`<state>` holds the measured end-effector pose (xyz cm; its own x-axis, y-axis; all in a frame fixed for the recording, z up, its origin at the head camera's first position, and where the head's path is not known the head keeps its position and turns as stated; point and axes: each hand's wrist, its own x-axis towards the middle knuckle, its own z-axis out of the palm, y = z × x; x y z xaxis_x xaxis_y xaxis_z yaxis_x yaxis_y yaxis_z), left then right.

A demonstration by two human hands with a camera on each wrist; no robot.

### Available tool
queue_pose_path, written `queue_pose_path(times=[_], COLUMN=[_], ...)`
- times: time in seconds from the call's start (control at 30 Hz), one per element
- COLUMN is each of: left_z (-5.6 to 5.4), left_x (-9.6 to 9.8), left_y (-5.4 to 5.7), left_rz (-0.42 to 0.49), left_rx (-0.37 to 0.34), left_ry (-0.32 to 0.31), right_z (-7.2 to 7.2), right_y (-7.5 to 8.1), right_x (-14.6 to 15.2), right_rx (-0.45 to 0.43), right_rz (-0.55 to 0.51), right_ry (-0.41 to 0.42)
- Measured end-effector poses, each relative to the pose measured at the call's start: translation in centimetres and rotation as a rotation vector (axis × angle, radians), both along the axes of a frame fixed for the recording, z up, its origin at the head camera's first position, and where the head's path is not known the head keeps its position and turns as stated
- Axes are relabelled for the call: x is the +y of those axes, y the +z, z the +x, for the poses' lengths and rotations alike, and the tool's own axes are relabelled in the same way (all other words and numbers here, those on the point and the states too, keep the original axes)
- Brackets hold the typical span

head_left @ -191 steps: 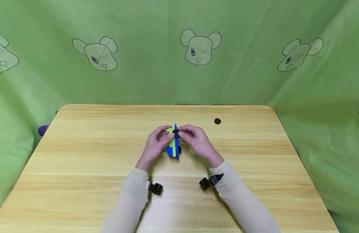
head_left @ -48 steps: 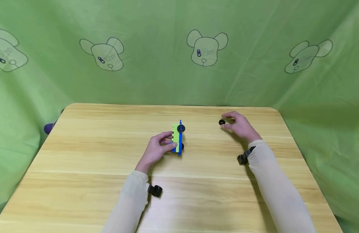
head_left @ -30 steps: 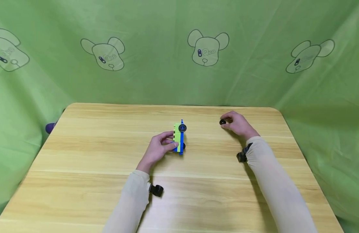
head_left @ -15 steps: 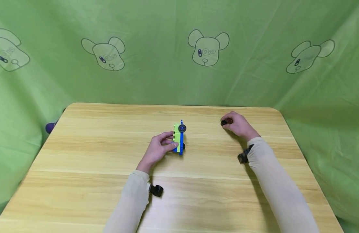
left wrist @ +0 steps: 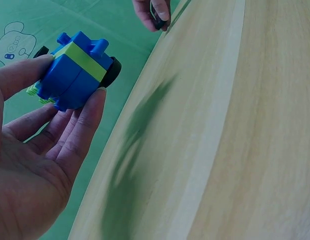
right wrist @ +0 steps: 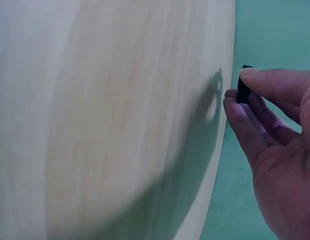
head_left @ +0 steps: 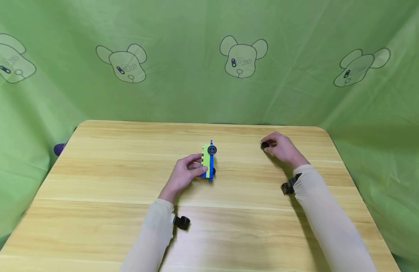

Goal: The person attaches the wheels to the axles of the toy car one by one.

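Observation:
A blue and lime-green toy car (head_left: pixel 206 160) built from blocks is gripped by my left hand (head_left: pixel 184 173) near the middle of the table. It stands on its side in the head view, one black-tyred wheel (head_left: pixel 212 150) facing me and another dark wheel lower down. In the left wrist view the thumb and fingertips pinch the blue end of the car (left wrist: pixel 75 72) from both sides. At the back right my right hand (head_left: pixel 282 147) pinches a small black rubber tyre (head_left: pixel 265 145). The right wrist view has the tyre (right wrist: pixel 244 85) edge-on between thumb and fingertips.
Under both hands lies a wood-grain table (head_left: pixel 236 211) with rounded far corners. Green cloth (head_left: pixel 182 90) printed with bear heads hangs behind and around it. A purple object (head_left: pixel 59 149) shows past the left edge. Each wrist wears a small black camera (head_left: pixel 182 223).
Both hands were at the car, then my right hand went to the tyre lying at the back right. It has closed on the tyre and shifted slightly right. The left hand still holds the car.

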<state>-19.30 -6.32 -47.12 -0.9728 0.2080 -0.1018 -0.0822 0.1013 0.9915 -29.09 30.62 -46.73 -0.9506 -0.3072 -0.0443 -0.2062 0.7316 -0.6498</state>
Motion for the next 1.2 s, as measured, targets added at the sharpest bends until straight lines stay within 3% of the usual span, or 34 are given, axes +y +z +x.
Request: queue_pose_path(times=[0.23, 0.3, 0.4, 0.67, 0.87, 1.2], left_z=[1.2, 1.4, 1.3, 0.1, 0.1, 0.1], left_x=[0.1, 0.1, 0.2, 0.2, 0.3, 0.6], left_y=[3.2, 3.6, 3.2, 0.1, -0.2, -0.2], left_rz=[0.007, 0.024, 0.063, 0.14, 0.127, 0.08], left_rx=[-0.019, -0.022, -0.035, -0.064, -0.035, -0.029], left_ry=[-0.017, -0.02, -0.023, 0.011, 0.044, 0.039], right_z=[1.1, 1.5, 2.0, 3.0, 3.5, 4.6], right_y=[0.6, 0.7, 0.7, 0.9, 0.9, 1.2], right_x=[-0.9, -1.3, -1.8, -2.9, -3.7, -4.5], right_rx=[0.035, 0.041, 0.041, 0.1, 0.087, 0.069], right_rz=[-0.033, -0.036, -0.043, -0.06, -0.062, -0.064], right_ry=[0.02, 0.03, 0.042, 0.068, 0.081, 0.071])
